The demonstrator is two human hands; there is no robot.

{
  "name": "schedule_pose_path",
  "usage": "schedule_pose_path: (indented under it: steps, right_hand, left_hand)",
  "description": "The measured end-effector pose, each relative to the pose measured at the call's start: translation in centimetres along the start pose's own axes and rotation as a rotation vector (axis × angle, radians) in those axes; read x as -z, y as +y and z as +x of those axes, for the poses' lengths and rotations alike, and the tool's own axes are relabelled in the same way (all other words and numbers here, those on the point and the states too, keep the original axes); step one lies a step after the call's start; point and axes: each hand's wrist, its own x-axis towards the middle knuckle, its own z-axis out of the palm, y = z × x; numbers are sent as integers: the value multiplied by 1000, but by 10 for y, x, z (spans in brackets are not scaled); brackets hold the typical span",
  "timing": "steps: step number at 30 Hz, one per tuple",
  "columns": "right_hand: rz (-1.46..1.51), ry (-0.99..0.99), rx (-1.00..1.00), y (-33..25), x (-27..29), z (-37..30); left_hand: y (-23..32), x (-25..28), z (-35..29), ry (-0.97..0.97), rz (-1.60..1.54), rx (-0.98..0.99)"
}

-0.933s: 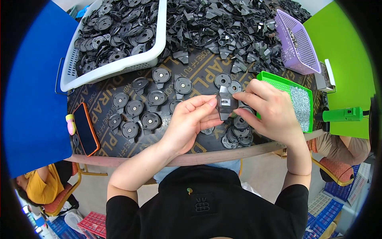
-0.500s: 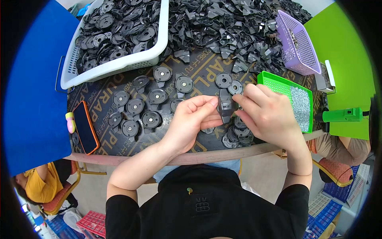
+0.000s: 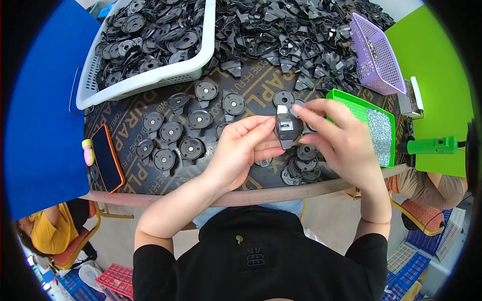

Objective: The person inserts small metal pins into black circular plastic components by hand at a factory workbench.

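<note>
Toward the desk's near edge [image 3: 286,192]: black part [image 3: 286,134], long axis near-to-far, pinched by left hand [image 3: 243,145]; right hand [image 3: 334,128] alongside, thumb and forefinger parted.

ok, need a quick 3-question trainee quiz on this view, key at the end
1. Multiple choice. Which one has its thumb on the left side of the black part?
A) the right hand
B) the left hand
C) neither

2. True or false. The orange-edged phone lies to the left of the green tray.

3. Fill in the colour. The basket just beyond the green tray is ____.

Key: 1. B; 2. true; 3. purple.
</note>
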Motion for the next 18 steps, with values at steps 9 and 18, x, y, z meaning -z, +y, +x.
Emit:
schedule_pose_path:
  steps: [9,18]
  right_hand:
    - [549,200,7,7,-29,-3]
    - [660,116,87,10,-26,0]
  left_hand:
    - [1,0,-1,-38,16,7]
    - [6,10,-2,-124,-35,112]
